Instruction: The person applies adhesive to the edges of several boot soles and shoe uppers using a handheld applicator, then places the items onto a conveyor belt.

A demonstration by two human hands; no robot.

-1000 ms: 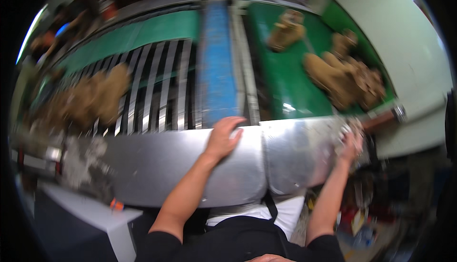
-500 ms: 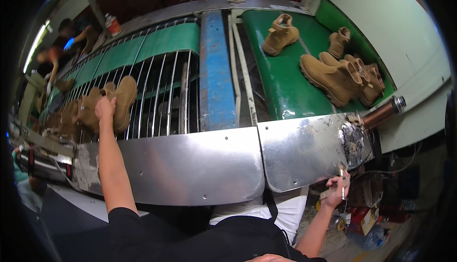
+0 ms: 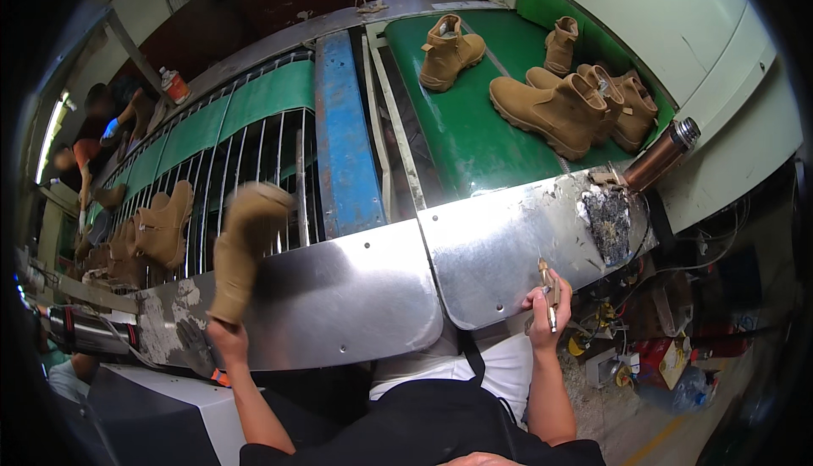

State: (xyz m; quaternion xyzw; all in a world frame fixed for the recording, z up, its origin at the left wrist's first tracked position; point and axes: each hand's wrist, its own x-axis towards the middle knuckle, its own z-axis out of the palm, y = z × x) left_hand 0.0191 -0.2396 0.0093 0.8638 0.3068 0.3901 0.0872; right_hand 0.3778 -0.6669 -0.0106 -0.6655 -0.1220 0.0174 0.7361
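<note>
Head view caught the left hand (image 3: 227, 337), its grip closed on a tan suede boot (image 3: 241, 246), blurred, lifted sole-outward over the steel counter (image 3: 356, 297). Right hand (image 3: 546, 305) pinched a small tool (image 3: 548, 292) tight. Four boots (image 3: 550, 110) sat on the green belt (image 3: 461, 140), more at left.

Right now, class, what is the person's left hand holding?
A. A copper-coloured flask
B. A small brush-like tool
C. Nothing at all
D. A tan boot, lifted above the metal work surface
D: the left hand grips a tan boot raised over the metal work surface, while the right hand holds a small tool.
</note>
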